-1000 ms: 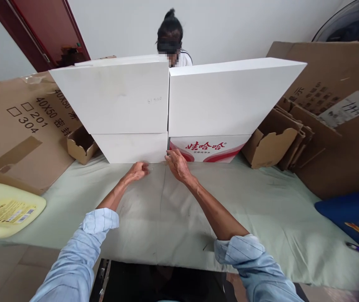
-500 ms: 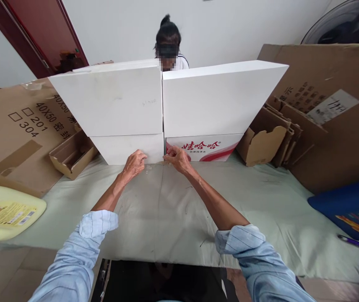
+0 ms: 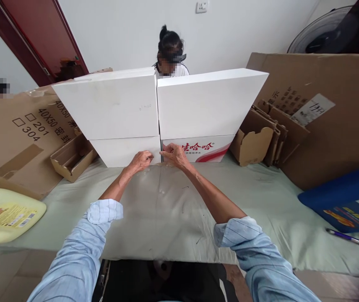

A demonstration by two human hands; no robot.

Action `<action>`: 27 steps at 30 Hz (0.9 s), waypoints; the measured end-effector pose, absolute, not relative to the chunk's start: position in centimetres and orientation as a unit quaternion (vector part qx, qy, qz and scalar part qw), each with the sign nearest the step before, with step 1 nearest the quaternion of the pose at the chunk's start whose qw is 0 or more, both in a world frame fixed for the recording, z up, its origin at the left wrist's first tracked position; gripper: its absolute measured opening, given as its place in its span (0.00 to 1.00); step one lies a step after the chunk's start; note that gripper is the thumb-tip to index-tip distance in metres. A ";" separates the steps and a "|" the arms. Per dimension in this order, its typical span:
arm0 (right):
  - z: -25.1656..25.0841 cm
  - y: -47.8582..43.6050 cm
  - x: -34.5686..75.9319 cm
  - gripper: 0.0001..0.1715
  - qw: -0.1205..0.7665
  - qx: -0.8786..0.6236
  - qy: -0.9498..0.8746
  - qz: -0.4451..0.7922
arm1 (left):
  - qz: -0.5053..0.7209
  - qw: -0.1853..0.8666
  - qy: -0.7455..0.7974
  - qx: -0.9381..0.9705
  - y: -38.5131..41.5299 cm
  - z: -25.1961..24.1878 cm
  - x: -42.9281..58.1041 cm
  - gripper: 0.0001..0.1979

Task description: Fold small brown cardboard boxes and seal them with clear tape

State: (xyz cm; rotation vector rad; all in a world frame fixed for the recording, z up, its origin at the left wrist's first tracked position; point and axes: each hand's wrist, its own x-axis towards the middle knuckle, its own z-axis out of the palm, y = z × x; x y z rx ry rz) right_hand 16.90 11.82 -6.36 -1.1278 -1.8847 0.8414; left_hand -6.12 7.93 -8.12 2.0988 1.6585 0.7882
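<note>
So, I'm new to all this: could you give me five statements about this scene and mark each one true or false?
1. The right hand is in front of the red-printed panel. True.
2. The left hand is holding the yellow jug. False: it is by the lower part of the left white box.
3. A blue container is at the right side of the picture. True.
4. The yellow jug is at the far right. False: it is at the left edge.
5. Both blue sleeves are rolled up. True.
</note>
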 end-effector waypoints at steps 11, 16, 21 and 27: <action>-6.0 10.7 18.0 0.19 0.421 -0.400 -0.719 0.381 | 0.315 0.149 0.597 0.723 5.8 -7.2 -6.7 0.15; -4.7 7.8 18.5 0.23 0.439 -0.364 -0.729 0.378 | 0.314 0.104 0.598 0.730 4.4 -5.9 -6.1 0.13; -2.9 0.8 16.1 0.19 0.455 -0.266 -0.770 0.359 | 0.286 0.067 0.606 0.740 5.1 -3.8 -4.9 0.12; -4.3 -8.9 13.3 0.21 0.417 -0.153 -0.827 0.344 | 0.245 0.054 0.602 0.758 6.3 -1.0 -3.2 0.12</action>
